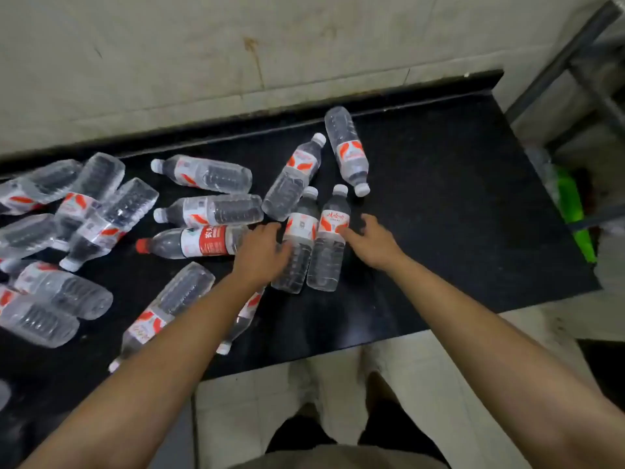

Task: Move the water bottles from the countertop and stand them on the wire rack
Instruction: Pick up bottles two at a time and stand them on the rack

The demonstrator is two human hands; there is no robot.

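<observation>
Several clear water bottles with white caps and red-and-white labels lie on their sides across the black countertop (439, 204). Two of them lie side by side in the middle, caps pointing away from me: the left bottle (299, 231) and the right bottle (329, 231). My left hand (262, 252) rests open against the left bottle's side, fingers spread. My right hand (373, 240) is open too, its fingertips touching the right bottle's label. One bottle with a red cap (192, 243) lies just left of my left hand. The wire rack (571, 62) shows at the upper right.
A pile of bottles (67, 231) crowds the counter's left side. Bare counter lies right of my hands. A tiled wall (236, 45) backs the counter. A green object (575, 214) sits low beside the counter's right end. My legs and feet show below on the tiled floor.
</observation>
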